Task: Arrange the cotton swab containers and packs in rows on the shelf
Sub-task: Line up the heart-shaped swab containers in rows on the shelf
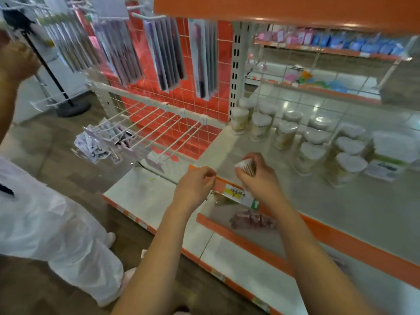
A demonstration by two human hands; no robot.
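Note:
My right hand [256, 176] grips a small clear container of cotton swabs [246, 165] with a white lid, just above the front edge of the grey shelf [329, 201]. Just left of it, my left hand [195, 185] hovers over the shelf's orange front strip with its fingers curled; whether it pinches anything is unclear. Farther back on the shelf, several cylindrical swab containers [311, 155] with white lids stand in rows. A flat white pack [393, 153] lies at the right end of the rows.
A person in white clothes [45, 219] stands at the left. White wire hooks [159, 130] jut out from the red grid panel, with hanging packets [168, 55] above. A lower shelf [250, 219] holds small items. An orange shelf [295, 10] overhangs.

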